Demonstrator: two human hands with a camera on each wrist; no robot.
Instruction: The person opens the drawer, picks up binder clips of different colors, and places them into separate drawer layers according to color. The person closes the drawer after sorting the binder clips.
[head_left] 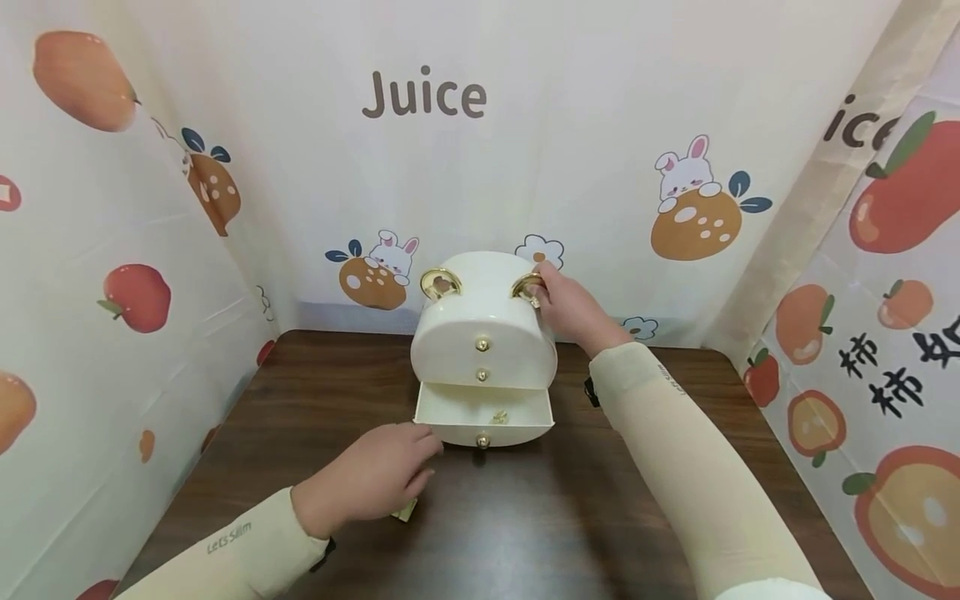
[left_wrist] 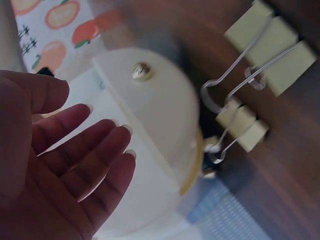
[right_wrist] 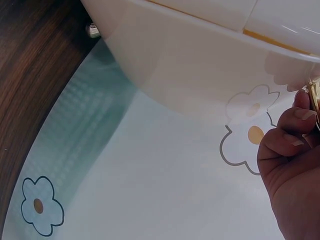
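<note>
A white cabinet (head_left: 480, 317) with rounded top and gold ear-shaped handles stands on the table. Its bottom drawer (head_left: 517, 435) is pulled out, and a small gold-coloured piece (head_left: 500, 417) lies inside. My right hand (head_left: 573, 308) grips the gold ear (head_left: 523, 286) on the right side; the right wrist view shows its fingers curled there. My left hand (head_left: 378, 471) hovers by the drawer's left front corner, its fingers loosely bent and holding nothing. Close by on the table are a larger pale yellow binder clip (left_wrist: 272, 47) and a smaller binder clip (left_wrist: 242, 125), mostly hidden in the head view.
Dark wooden table (head_left: 315, 392) under the cabinet. A printed curtain (head_left: 450, 175) with fruit and rabbits hangs right behind it, with more printed cloth at both sides. Gold knobs (head_left: 483, 343) stick out from the drawer fronts.
</note>
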